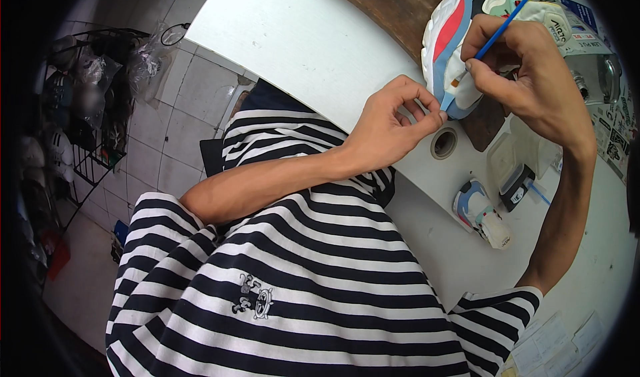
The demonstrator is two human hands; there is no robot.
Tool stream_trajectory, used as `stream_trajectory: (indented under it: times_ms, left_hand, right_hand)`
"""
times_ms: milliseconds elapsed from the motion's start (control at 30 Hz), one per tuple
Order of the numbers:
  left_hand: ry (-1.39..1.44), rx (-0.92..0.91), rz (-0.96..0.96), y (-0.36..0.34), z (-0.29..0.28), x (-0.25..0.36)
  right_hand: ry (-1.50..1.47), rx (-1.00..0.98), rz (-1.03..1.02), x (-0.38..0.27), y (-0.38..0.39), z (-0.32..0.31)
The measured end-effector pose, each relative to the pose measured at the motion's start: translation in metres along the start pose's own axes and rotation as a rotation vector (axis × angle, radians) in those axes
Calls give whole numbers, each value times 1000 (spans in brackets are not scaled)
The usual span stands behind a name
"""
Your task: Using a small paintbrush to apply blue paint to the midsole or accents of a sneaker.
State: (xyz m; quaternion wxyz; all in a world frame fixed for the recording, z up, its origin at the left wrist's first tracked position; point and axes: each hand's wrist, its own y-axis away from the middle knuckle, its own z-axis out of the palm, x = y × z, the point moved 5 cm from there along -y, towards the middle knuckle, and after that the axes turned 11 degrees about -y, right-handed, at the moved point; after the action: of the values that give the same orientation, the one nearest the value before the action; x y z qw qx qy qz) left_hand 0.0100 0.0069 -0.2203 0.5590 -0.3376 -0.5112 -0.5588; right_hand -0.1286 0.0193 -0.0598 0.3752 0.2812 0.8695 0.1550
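Observation:
A sneaker (pixel 440 50) in white, blue and red lies at the upper right, its end toward me. My left hand (pixel 400 120) is closed at that end, thumb and forefinger pinching a light blue strip or tab on it. In the fingers of my right hand (pixel 537 77) is a slim blue paintbrush (pixel 501 36), held slanting. Its brown bristles (pixel 457 82) point down at the white part of the sneaker; whether they touch it I cannot tell. My right hand partly covers the sneaker.
Nearer on the white table (pixel 280 34) are a round ring (pixel 443 142), another sneaker (pixel 481 212), a clear plastic container (pixel 505 157) and a small black box (pixel 517 189). A brown wooden board (pixel 373 4) lies beyond. A glass jar (pixel 597 78) stands right; a shoe rack (pixel 97 144) stands left.

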Motion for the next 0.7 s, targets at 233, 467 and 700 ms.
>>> stream_trajectory:
  times_ms: [233,467,700]
  left_hand:
    - [-5,17,4,1,-2,-2]
    - [-8,26,14,1,-2,-2]
    - [-12,12,8,1,-1,-1]
  right_hand:
    - [23,7,-32,2,-2,0]
    - [43,41,-4,1,-1,-2]
    - [-65,63,-30,8,6,-10]
